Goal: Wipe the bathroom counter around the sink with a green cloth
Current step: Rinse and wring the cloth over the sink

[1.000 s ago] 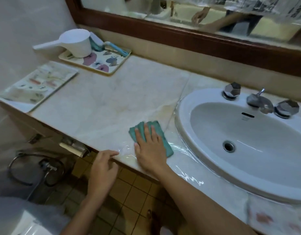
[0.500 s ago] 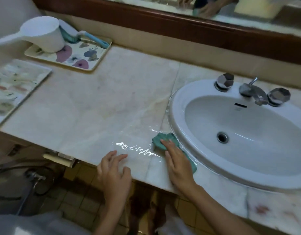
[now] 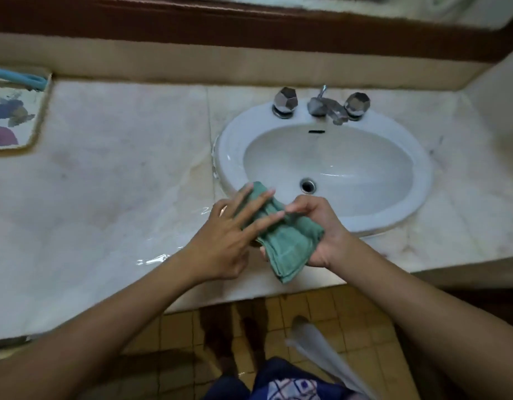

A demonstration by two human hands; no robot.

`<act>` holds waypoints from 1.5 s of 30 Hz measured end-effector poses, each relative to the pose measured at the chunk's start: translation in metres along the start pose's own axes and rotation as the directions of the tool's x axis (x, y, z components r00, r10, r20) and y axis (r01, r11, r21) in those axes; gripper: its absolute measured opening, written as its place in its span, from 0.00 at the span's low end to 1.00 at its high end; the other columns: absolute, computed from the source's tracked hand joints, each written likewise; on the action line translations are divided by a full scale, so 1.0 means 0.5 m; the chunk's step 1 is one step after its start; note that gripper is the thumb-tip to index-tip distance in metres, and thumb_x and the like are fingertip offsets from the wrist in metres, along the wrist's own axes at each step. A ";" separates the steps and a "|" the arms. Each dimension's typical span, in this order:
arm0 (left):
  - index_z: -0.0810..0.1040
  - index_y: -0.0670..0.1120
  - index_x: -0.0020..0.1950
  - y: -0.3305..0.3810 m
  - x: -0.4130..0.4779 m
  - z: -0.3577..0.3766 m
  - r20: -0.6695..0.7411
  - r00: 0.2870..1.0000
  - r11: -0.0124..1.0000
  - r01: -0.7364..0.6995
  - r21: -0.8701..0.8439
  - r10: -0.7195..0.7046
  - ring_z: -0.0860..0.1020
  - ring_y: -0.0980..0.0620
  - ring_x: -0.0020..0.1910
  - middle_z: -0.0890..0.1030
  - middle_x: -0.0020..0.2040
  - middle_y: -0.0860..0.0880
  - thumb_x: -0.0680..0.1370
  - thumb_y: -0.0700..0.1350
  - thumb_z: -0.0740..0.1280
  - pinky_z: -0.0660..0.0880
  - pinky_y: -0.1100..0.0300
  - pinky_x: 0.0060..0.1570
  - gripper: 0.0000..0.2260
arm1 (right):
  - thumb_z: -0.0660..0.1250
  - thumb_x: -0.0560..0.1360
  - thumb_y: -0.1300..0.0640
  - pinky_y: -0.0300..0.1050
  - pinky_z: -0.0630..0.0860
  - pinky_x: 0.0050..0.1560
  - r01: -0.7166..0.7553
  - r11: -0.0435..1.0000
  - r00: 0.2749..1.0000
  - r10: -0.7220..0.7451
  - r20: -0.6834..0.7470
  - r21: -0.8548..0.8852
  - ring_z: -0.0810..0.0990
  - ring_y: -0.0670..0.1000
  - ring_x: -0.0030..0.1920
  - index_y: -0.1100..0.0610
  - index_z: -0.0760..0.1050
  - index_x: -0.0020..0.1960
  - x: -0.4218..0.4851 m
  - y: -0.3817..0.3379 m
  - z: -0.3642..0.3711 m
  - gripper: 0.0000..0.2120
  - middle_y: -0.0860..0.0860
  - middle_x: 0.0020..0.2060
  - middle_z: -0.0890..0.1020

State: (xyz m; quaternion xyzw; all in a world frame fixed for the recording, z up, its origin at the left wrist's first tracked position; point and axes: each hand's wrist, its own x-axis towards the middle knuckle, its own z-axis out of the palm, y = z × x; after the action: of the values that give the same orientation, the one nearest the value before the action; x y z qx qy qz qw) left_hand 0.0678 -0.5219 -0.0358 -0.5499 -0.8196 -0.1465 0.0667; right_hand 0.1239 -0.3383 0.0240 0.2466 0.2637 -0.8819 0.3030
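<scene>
The green cloth (image 3: 290, 246) is lifted off the marble counter (image 3: 105, 183), bunched between both hands just in front of the white oval sink (image 3: 422, 168). My right hand (image 3: 321, 229) cups the cloth from the right, its fingers curled around it. With fingers spread, my left hand (image 3: 229, 238) lies over the cloth's left side and pinches its upper end. Wet streaks shine on the counter to the left of my hands.
Two faceted metal taps (image 3: 285, 101) and a spout (image 3: 326, 106) stand at the sink's back rim. A flowered tray (image 3: 15, 116) with a blue item sits at the far left. A dark wood mirror frame runs along the back; yellow floor tiles lie below the counter's front edge.
The cloth was pressed flat on the counter under my right hand; now it is raised and held in both hands. My left hand left the counter edge. The view has shifted right, over the sink.
</scene>
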 end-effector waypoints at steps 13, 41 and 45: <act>0.71 0.45 0.64 -0.001 0.245 0.048 -0.225 0.962 0.988 -0.153 0.025 0.155 0.78 0.44 0.33 0.79 0.42 0.46 0.72 0.54 0.63 0.70 0.57 0.22 0.23 | 0.71 0.66 0.68 0.33 0.66 0.18 -0.157 0.882 0.986 0.167 -0.018 -0.445 0.69 0.43 0.23 0.61 0.68 0.46 -0.078 -0.118 -0.079 0.14 0.54 0.36 0.76; 0.68 0.42 0.27 0.107 0.552 0.058 0.526 0.654 0.601 0.741 -0.299 -0.544 0.65 0.50 0.24 0.69 0.25 0.48 0.68 0.38 0.68 0.60 0.61 0.27 0.12 | 0.69 0.67 0.61 0.42 0.65 0.32 -0.281 -0.724 0.831 -0.512 0.218 -0.630 0.72 0.57 0.35 0.58 0.79 0.43 -0.088 -0.386 -0.205 0.05 0.55 0.34 0.73; 0.64 0.44 0.26 0.113 0.544 0.046 0.657 0.565 0.392 0.823 -0.411 -0.498 0.58 0.50 0.22 0.61 0.21 0.47 0.67 0.35 0.68 0.55 0.62 0.27 0.15 | 0.68 0.68 0.59 0.44 0.64 0.35 -0.251 -0.837 0.818 -0.452 0.356 -0.486 0.73 0.58 0.37 0.57 0.80 0.45 -0.084 -0.390 -0.204 0.06 0.57 0.41 0.81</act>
State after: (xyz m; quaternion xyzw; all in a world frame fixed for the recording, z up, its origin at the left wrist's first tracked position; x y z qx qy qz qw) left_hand 0.0162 -0.2549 0.0253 -0.1630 -0.8460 -0.3253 -0.3898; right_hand 0.0515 -0.1266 0.0349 -0.1240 0.9911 0.0322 0.0364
